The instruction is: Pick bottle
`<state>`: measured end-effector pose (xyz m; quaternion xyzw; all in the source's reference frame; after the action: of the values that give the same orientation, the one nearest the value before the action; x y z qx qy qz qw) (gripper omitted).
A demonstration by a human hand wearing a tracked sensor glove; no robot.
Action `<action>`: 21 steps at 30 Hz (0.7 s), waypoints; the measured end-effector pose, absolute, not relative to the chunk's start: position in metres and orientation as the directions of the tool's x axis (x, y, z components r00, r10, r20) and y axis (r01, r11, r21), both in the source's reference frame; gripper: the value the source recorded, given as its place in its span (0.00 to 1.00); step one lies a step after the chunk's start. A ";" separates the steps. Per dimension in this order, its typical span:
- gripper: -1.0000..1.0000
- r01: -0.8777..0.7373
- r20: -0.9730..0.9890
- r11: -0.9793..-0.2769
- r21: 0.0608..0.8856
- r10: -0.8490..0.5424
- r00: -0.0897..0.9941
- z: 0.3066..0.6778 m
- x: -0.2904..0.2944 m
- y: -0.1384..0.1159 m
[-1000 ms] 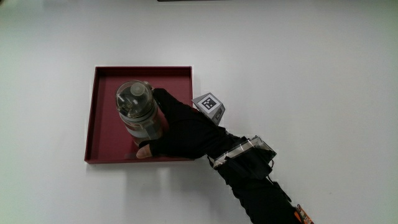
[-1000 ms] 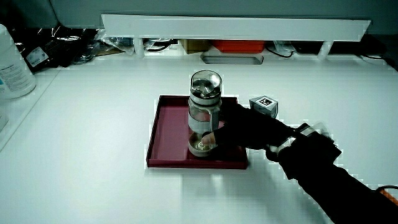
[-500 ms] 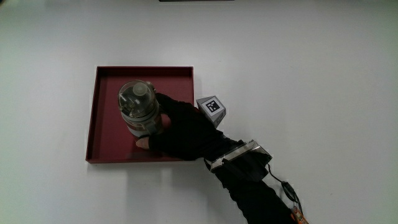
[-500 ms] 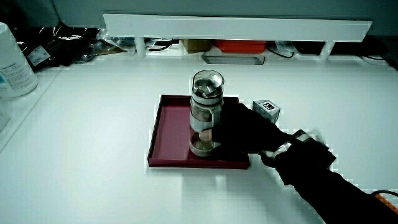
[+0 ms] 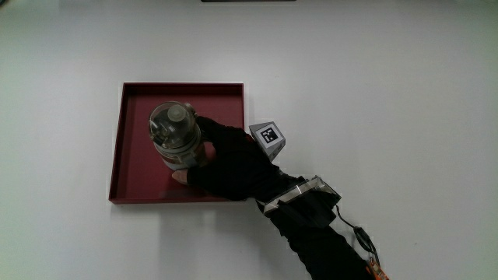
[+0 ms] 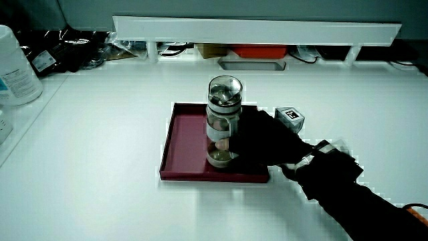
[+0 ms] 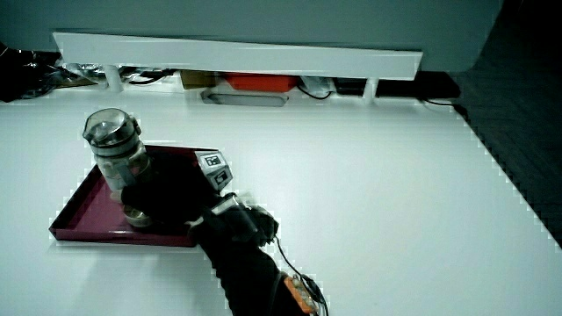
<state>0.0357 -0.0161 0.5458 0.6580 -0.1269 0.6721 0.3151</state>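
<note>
A clear bottle with a grey lid stands upright in a dark red tray. Both side views show the bottle on the tray. The hand in the black glove is wrapped around the bottle's lower body, shut on it, with the thumb tip showing at the bottle's base. The patterned cube sits on the back of the hand. The forearm reaches in from the table's near edge. The bottle's base looks to rest on the tray floor.
A low white partition runs along the table's edge farthest from the person, with cables and boxes under it. A large white container stands at the table's corner in a side view.
The hand has closed further round the bottle and set it more upright. The bottle stays in the tray.
</note>
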 end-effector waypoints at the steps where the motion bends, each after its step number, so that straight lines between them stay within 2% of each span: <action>1: 1.00 -0.588 0.963 -0.769 0.250 0.260 0.069 0.547 0.037 -0.016; 14: 1.00 -0.648 0.975 -0.745 0.157 0.221 -0.018 0.497 0.060 -0.033; 21: 1.00 -0.674 0.972 -0.724 0.146 0.232 -0.039 0.463 0.085 -0.039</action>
<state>0.0852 -0.0389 0.4632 0.6125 -0.1803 0.6978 0.3246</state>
